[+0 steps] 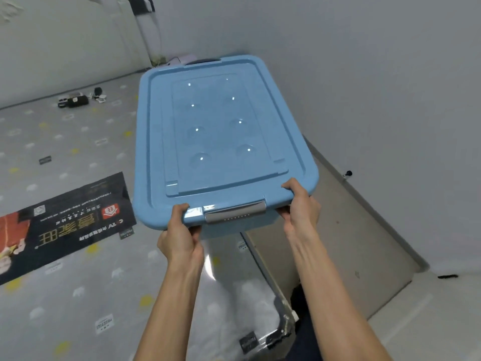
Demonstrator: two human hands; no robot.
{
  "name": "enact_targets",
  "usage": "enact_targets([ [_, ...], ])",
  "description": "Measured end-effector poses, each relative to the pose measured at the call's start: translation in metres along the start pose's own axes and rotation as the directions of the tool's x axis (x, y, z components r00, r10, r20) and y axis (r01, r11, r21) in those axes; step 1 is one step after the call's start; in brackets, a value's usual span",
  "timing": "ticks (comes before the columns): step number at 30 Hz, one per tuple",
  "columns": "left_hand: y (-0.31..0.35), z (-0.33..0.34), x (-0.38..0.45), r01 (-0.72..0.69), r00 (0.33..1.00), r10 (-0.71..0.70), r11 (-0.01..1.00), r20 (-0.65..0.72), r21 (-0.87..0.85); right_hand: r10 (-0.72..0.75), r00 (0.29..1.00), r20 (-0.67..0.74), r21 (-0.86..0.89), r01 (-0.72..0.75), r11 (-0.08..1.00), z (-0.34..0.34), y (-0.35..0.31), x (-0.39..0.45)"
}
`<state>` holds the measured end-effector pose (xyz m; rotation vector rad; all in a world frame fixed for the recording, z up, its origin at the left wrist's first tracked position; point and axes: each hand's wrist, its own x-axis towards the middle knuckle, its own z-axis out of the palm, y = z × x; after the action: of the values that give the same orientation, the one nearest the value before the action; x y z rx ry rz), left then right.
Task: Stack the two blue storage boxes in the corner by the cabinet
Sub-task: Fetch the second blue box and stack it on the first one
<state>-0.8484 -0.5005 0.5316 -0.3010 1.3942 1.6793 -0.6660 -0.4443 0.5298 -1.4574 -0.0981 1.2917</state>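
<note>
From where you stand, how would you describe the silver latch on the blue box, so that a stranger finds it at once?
Find the blue storage box by the wall. On its near edge, between the left hand and right hand, sits the silver latch. It is the only shiny grey part.

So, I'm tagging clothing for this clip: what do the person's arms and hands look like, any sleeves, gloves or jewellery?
Both forearms are bare up to the frame's lower edge, no sleeves showing. The left hand and right hand wear no gloves, and no rings, watch or bracelet are visible.
</note>
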Motion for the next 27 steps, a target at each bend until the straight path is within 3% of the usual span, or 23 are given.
enact_targets([
  [5,-0.094,0.125,-0.002,-0.034,0.987,0.031,0.999,-0.157,-0.017,0.112,0.992,0.064,-0.065,-0.108,0.992,-0.001,-0.084,0.146],
  [13,-0.146,0.269,-0.031,-0.050,0.953,0.042,0.999,-0.301,-0.018,0.207,0.975,0.086,-0.154,-0.192,0.969,0.020,-0.196,0.258],
  [19,-0.162,0.335,-0.035,-0.046,0.955,0.042,0.999,-0.292,-0.005,0.191,0.978,0.080,-0.173,-0.176,0.969,0.037,-0.256,0.302],
  [27,-0.175,0.397,-0.010,-0.080,0.984,0.063,0.992,-0.168,-0.095,0.067,0.983,0.170,-0.210,-0.030,0.977,0.069,-0.305,0.336],
])
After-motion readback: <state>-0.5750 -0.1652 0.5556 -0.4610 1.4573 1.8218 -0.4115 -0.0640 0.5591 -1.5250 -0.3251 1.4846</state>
